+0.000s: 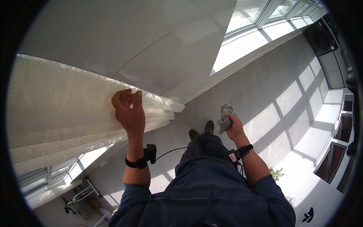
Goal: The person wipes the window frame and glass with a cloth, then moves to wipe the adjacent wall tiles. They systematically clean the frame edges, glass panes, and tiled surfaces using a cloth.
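A sheer cream curtain [65, 105] with a lacy pattern hangs along the left, its folds gathered towards its lower end. In front of its edge is my left hand [129, 112], fingers curled and thumb apart from them. I see no fabric pinched between thumb and fingers; whether the hand's far side touches the curtain is hidden. My right hand [236, 127] grips a crumpled grey cloth [226, 115] out over the floor, to the right of my shoes [209, 126]. Part of the cloth is hidden inside the fist.
A pale wall panel [170, 51] rises beyond the curtain. Windows [249, 14] run along the upper right. Grey tiled floor [272, 82] carries sunlight stripes. A black front-loading appliance [320, 38] stands at far right, a plant [276, 173] below. White-framed equipment [85, 193] lies lower left. A cable [170, 150] trails from my left wrist.
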`<move>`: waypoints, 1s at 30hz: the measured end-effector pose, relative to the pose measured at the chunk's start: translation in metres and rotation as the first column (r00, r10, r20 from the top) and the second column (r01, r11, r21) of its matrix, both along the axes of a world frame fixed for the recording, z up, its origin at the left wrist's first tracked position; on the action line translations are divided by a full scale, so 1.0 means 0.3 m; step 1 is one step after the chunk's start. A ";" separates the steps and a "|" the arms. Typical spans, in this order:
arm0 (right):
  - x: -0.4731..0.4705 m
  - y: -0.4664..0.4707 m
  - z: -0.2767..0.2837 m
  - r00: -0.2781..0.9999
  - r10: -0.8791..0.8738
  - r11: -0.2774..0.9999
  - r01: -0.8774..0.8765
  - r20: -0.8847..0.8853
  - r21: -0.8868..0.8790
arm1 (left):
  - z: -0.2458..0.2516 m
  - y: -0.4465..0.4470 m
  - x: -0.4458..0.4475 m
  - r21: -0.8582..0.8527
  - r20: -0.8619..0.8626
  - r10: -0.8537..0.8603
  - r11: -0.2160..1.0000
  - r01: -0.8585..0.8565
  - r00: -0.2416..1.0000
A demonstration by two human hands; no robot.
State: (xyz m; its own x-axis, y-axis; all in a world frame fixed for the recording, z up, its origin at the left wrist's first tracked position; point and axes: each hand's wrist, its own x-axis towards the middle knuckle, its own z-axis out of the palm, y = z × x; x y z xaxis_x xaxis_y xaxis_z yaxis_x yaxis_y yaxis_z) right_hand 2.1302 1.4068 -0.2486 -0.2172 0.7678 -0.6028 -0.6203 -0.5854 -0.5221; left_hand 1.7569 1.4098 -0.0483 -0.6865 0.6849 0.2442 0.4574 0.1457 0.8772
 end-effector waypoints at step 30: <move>-0.932 0.272 -0.902 0.866 -0.463 0.813 0.500 0.189 -0.298 | -0.018 0.041 -0.666 0.016 -0.341 -0.505 0.840 0.542 0.793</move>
State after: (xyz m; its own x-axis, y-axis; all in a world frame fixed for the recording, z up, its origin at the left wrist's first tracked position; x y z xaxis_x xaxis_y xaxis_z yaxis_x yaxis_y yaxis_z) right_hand 1.8507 1.4882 -0.5192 0.2048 0.5125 -0.8339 -0.8217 -0.3729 -0.4310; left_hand 1.5570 1.4220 -0.0538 -0.1045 0.8739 0.4748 0.6861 -0.2823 0.6705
